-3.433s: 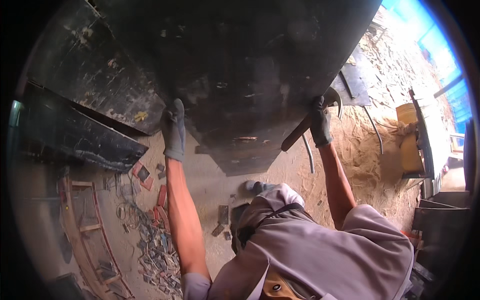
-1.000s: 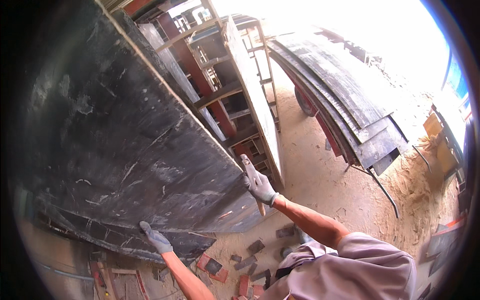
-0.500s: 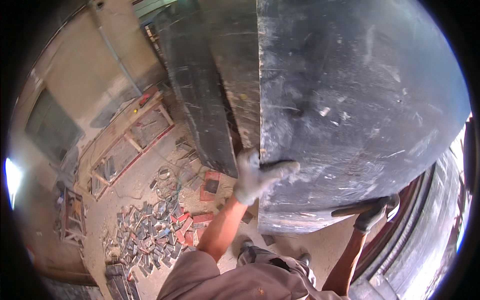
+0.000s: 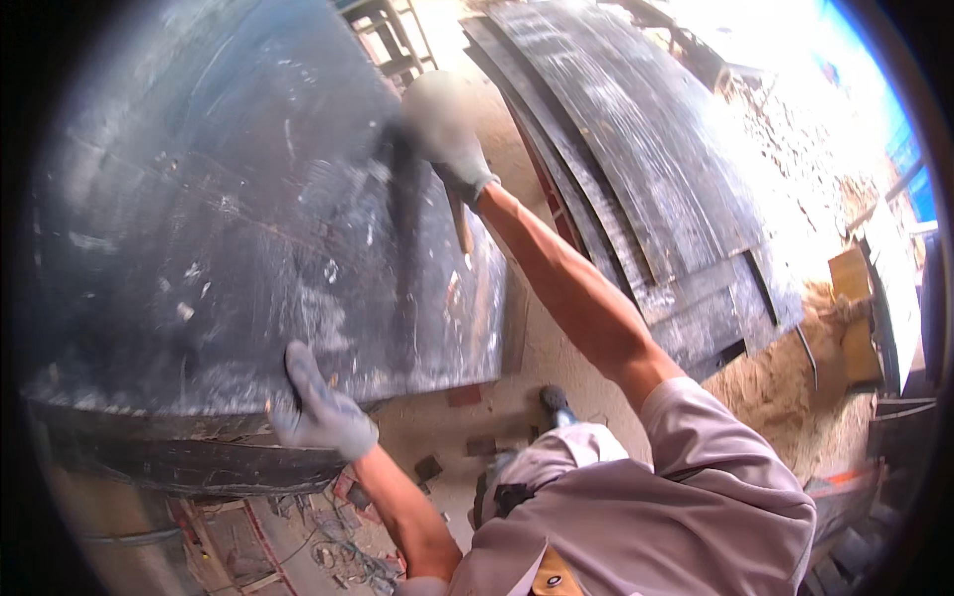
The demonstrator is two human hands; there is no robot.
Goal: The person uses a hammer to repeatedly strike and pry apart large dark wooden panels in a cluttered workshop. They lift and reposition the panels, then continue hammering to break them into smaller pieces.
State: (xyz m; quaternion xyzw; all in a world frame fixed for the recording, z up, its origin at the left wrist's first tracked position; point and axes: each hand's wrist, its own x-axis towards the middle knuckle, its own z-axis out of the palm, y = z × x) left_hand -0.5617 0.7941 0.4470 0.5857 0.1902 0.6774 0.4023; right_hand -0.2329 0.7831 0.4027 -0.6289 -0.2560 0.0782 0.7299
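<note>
A large black, scuffed sheet (image 4: 229, 248), with the look of a plywood panel, fills the left half of the view. My left hand (image 4: 328, 412), in a pale grey glove, holds its near edge, one digit lying on the dark face and the rest bent around the rim. At the sheet's right side is my gloved right hand (image 4: 452, 149), partly blurred. It is closed round a tool with a wooden handle (image 4: 460, 223), whose lower end sticks out below the fist. The tool's head cannot be made out.
More dark sheets (image 4: 636, 149) lie stacked to the right, beyond a strip of dusty floor (image 4: 556, 333). Under the held sheet's near edge stands another dark panel (image 4: 199, 462). Tangled cable (image 4: 348, 556) and small offcuts lie below. A yellowish block (image 4: 852, 283) stands at far right.
My view has swung to the right, bringing the stacked sheets fully into sight. My right hand has risen with the wooden-handled tool, its arm stretched out. My left hand stays at the sheet's edge.
</note>
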